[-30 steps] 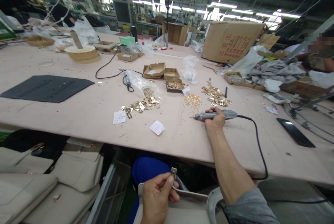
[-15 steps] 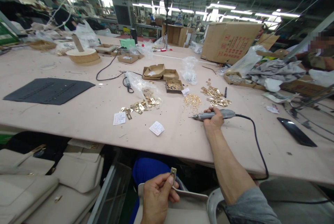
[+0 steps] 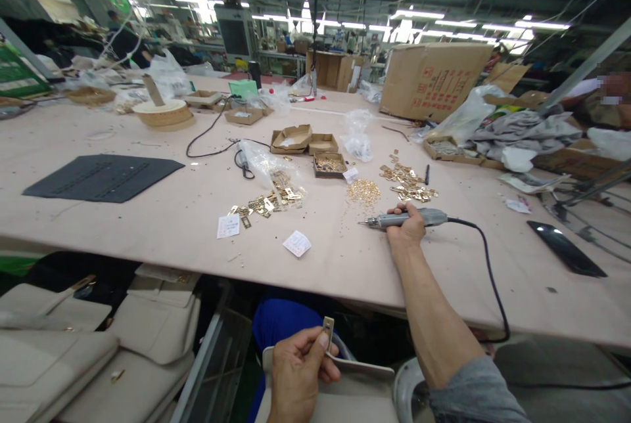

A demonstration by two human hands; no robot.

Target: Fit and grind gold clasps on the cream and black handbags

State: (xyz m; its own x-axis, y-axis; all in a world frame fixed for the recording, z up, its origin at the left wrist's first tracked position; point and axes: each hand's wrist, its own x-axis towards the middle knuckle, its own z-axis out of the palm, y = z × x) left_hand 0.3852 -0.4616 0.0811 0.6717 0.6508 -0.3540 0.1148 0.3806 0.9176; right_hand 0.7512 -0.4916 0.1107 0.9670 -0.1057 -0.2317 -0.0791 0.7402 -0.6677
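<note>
Low in the view, my left hand (image 3: 298, 370) pinches a small gold metal plate (image 3: 328, 328) at the edge of a beige bag panel (image 3: 357, 383) on my lap. My right hand (image 3: 408, 226) is wrapped round a grey electric screwdriver (image 3: 431, 217), held low over the table with its bit pointing left. Beyond the bit lies a scatter of tiny gold screws (image 3: 363, 192). Gold metal plates (image 3: 411, 183) are heaped behind the screwdriver, and more spill from a clear plastic bag (image 3: 259, 159) to the left.
Small cardboard boxes (image 3: 329, 164) stand mid-table. A black sheet (image 3: 103, 177) lies left, a phone (image 3: 566, 249) right. Two paper labels rest near the front edge, one a white label (image 3: 297, 244). Beige bags (image 3: 152, 318) are stacked below left. A large carton (image 3: 434, 80) stands behind.
The view has shifted slightly, so the table items on the left appear a little further right. Both hands keep their grip and nearly the same position.
</note>
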